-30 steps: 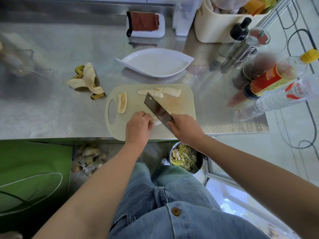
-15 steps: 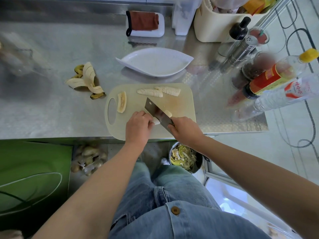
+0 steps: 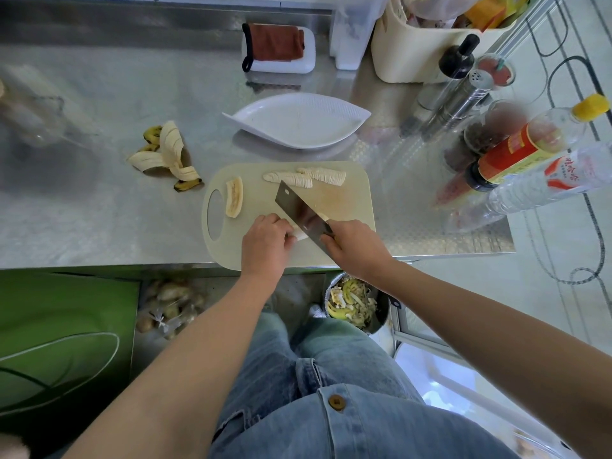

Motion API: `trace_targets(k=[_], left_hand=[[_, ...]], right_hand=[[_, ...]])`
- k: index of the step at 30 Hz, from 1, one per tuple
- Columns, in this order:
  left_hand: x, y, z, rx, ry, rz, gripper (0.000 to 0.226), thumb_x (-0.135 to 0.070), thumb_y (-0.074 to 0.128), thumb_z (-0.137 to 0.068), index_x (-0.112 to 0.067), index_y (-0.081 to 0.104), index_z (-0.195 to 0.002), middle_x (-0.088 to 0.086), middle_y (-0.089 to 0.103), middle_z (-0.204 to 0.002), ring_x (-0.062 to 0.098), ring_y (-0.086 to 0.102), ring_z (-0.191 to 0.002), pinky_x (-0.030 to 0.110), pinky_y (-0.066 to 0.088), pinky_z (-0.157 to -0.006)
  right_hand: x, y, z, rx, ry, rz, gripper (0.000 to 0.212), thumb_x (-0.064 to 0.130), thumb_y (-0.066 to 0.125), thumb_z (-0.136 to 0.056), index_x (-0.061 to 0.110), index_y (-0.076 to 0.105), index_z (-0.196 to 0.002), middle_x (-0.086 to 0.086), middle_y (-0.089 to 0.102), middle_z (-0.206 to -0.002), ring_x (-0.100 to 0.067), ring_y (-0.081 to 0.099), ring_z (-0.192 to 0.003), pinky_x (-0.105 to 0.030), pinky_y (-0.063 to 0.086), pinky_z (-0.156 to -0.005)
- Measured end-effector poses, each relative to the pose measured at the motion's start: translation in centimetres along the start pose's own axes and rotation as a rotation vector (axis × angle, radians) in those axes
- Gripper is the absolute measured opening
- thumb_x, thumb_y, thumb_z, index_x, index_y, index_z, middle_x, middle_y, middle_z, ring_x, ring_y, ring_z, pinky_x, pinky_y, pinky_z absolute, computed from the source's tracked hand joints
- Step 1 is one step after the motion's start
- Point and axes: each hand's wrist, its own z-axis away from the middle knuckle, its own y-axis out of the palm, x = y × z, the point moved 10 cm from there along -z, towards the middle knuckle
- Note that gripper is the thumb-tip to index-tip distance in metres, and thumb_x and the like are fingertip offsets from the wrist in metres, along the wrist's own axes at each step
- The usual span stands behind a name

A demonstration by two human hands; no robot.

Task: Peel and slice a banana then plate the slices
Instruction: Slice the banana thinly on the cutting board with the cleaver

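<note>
Under left hand (image 3: 265, 248) — banana piece (image 3: 300, 235), cleaver (image 3: 303, 212) alongside

Steel bench (image 3: 82, 210) lies open left of the beige cutting board (image 3: 351, 200), save a yellow banana peel (image 3: 165, 157); plastic bottles (image 3: 516, 154) crowd its right.

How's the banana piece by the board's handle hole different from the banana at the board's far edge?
The handle-side piece is one unsliced half, pointing away from the person; the far-edge banana is thinly sliced, lying crosswise. Both are peeled and rest on the cutting board.
</note>
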Motion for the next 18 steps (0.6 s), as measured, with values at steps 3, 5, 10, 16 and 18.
trace_targets(k=[3,5,10,16,18], left_hand=[[0.0,0.0,0.0,-0.002,0.000,-0.004,0.006,-0.013,0.072,-0.080,-0.011,0.072,-0.085,0.006,0.065,-0.086,0.024,0.054,-0.083,0.035,0.046,-0.065],[-0.1,0.0,0.0,-0.002,-0.002,-0.006,0.007,-0.014,0.072,-0.080,-0.011,0.073,-0.087,0.005,0.066,-0.087,0.024,0.054,-0.084,0.035,0.047,-0.065],[-0.1,-0.1,0.0,-0.001,0.001,0.000,0.008,-0.015,0.073,-0.081,-0.011,0.072,-0.087,0.005,0.066,-0.088,0.024,0.054,-0.083,0.036,0.048,-0.065],[-0.1,0.0,0.0,-0.001,0.009,0.004,0.006,-0.012,0.072,-0.080,-0.010,0.072,-0.085,0.006,0.065,-0.086,0.025,0.055,-0.083,0.036,0.047,-0.064],[-0.1,-0.1,0.1,-0.010,0.012,-0.002,0.006,-0.012,0.073,-0.080,-0.010,0.073,-0.085,0.006,0.065,-0.086,0.025,0.055,-0.083,0.036,0.048,-0.064]], right_hand=[[-0.2,0.2,-0.1,0.003,0.007,0.019,0.018,0.024,0.044,-0.097,0.014,0.048,-0.083,-0.006,0.054,-0.075,-0.026,0.049,-0.067,-0.029,0.031,-0.057],[-0.5,0.7,-0.1,0.015,0.016,0.046,0.020,0.024,0.043,-0.097,0.009,0.052,-0.088,-0.010,0.059,-0.080,-0.029,0.052,-0.069,-0.031,0.033,-0.058],[-1.1,1.9,0.0,0.045,0.050,0.053,0.022,0.026,0.043,-0.097,0.007,0.055,-0.093,-0.012,0.061,-0.082,-0.031,0.055,-0.072,-0.033,0.040,-0.058],[-0.7,0.6,-0.1,0.009,0.022,0.021,0.020,0.024,0.045,-0.096,0.014,0.045,-0.079,-0.006,0.052,-0.072,-0.026,0.046,-0.064,-0.031,0.029,-0.056],[-0.6,0.2,0.0,-0.018,0.016,-0.010,0.021,0.024,0.045,-0.096,0.014,0.044,-0.077,-0.005,0.050,-0.070,-0.026,0.045,-0.062,-0.030,0.028,-0.056]])
